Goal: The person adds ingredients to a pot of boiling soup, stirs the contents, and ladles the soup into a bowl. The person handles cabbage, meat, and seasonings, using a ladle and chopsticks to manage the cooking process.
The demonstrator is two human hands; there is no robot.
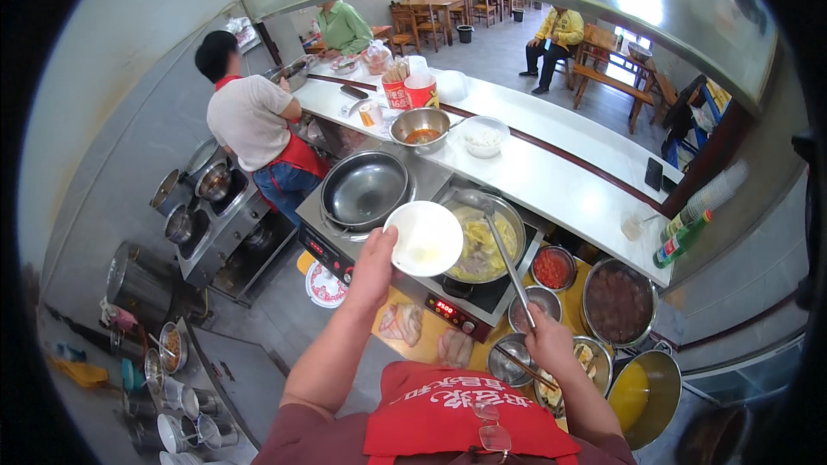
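My left hand grips the rim of a white bowl, which has a little pale yellowish liquid inside. My right hand is closed around the long handle of a metal ladle. The ladle's head is over the far edge of a pot holding broth, yellowish-green leaves and pieces that look like meat. The bowl is held just left of this pot and covers part of its edge. Left of the bowl, a wide dark wok rests on the adjoining burner.
Containers of chopped red sauce, dark red food and yellow liquid stand at right. Chopsticks lie below my right hand. Behind the cooker, the white counter bears a steel bowl. A co-worker stands at left.
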